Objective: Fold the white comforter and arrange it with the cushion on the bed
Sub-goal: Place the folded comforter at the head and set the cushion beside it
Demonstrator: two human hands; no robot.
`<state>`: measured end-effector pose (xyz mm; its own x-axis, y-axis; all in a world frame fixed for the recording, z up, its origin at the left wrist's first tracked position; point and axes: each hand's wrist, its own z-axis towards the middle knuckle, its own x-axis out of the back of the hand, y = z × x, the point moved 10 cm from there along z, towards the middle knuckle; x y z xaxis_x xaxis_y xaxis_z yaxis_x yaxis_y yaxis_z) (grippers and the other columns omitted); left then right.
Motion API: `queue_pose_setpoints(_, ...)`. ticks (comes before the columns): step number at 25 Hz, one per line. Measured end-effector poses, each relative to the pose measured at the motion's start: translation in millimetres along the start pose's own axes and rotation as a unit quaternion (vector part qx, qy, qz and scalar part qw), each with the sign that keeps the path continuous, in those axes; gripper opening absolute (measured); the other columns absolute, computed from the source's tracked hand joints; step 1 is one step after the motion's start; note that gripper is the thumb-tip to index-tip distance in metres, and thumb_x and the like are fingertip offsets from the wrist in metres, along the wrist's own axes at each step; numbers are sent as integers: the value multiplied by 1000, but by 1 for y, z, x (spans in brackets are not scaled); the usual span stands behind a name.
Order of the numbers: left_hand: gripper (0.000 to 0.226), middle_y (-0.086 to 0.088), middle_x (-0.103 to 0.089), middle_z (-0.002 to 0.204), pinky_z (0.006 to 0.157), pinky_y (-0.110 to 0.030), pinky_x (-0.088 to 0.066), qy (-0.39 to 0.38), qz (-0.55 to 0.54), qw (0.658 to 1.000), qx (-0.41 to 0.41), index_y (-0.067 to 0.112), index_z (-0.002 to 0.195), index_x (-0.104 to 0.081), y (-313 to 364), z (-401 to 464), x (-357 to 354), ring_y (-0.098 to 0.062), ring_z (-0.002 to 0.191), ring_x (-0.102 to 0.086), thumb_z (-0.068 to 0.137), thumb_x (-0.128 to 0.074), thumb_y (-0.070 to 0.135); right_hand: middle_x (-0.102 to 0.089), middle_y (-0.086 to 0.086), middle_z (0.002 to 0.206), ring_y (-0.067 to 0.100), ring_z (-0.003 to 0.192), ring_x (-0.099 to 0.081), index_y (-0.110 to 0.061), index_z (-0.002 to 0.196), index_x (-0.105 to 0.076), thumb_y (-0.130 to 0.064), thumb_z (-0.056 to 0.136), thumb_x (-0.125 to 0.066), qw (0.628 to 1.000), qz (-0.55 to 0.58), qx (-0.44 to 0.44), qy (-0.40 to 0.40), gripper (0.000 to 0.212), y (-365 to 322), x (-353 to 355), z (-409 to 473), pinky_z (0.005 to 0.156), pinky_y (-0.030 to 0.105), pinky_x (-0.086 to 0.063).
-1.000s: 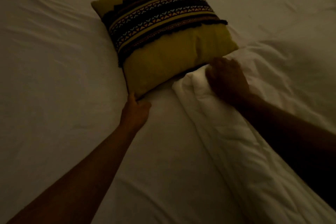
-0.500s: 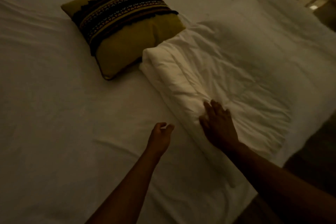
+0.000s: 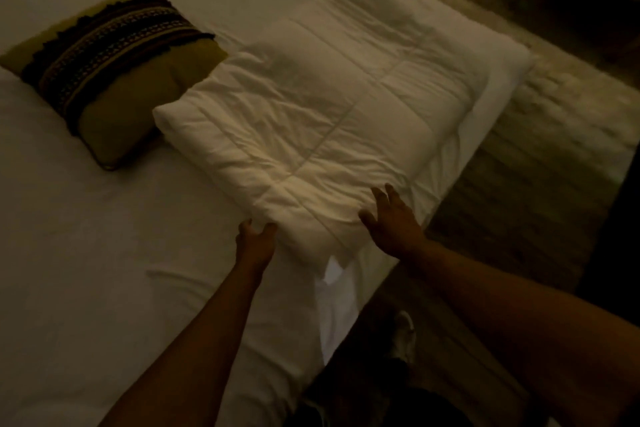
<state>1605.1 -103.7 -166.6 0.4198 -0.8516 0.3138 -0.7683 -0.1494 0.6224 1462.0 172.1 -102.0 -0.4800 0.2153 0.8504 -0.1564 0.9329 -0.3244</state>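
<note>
Fingers of our left hand (image 3: 255, 239) curl at the near edge of the comforter (image 3: 311, 121); our right hand (image 3: 391, 222) lies spread flat on it. It's mostly folded beside the cushion (image 3: 104, 73) on the bed (image 3: 86, 270); only tidying seems left.

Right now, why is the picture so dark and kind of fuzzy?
Head view: the room is dim, with a yellowish cast; the white comforter is brightest near the hands; the cushion pattern looks soft; the floor beside the bed is smeared with blur.
</note>
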Motion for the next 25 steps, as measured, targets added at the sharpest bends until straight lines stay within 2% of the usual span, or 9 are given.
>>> queue_pose_setpoints(4, 75, -14, -48, 142, 99, -52, -50, 65, -9, 997, 30, 22, 146, -34, 17, -44, -24, -35, 119, -54, 84, -65, 48, -5, 13, 165, 33, 150, -16, -19, 156, -16, -55, 99, -38, 999, 9, 25, -30, 71, 51, 36, 11, 120, 47, -20)
queue_pose_setpoints(9, 73, -15, -45, 146, 101, -44, -49, 118, 40, 990, 69, 16, 150, -30, 28, -90, -55, -35, 123, -52, 91, -62, 44, -13, 17, 163, 37, 148, -19, -13, 154, -24, -50, 101, -38, 992, -29, 112, -42, 66, 76, 90, 41, 118, 53, -22)
queue_pose_setpoints(11, 72, -15, -44, 148, 101, -40, -46, 136, 34, 987, 75, 14, 150, -31, 31, -97, -65, -35, 126, -50, 91, -63, 42, -13, 18, 162, 37, 147, -21, -14, 154, -24, -52, 100, -38, 991, -38, 122, -49, 67, 86, 105, 61, 117, 53, -22)
queue_pose_setpoints(17, 73, -15, -42, 150, 102, -43, -46, 171, 10, 980, 104, 13, 150, -33, 52, -72, -74, -35, 129, -49, 91, -63, 42, -14, 15, 163, 34, 149, -16, -18, 153, -25, -54, 100, -34, 988, -87, 121, -40, 65, 85, 147, 134, 119, 56, -14)
queue_pose_setpoints(21, 74, -17, -38, 151, 106, -47, -44, 205, -18, 971, 124, 12, 149, -34, 77, -38, -55, -38, 131, -46, 89, -62, 44, -13, 14, 163, 34, 149, -15, -17, 153, -23, -53, 100, -35, 989, -102, 107, -17, 65, 76, 176, 195, 120, 57, -10)
queue_pose_setpoints(25, 71, -19, -38, 151, 106, -44, -42, 242, -3, 960, 138, 11, 149, -35, 97, -9, -45, -39, 132, -44, 90, -62, 41, -11, 16, 163, 37, 149, -13, -16, 155, -18, -54, 100, -33, 988, -116, 103, 9, 68, 62, 208, 270, 120, 58, -9)
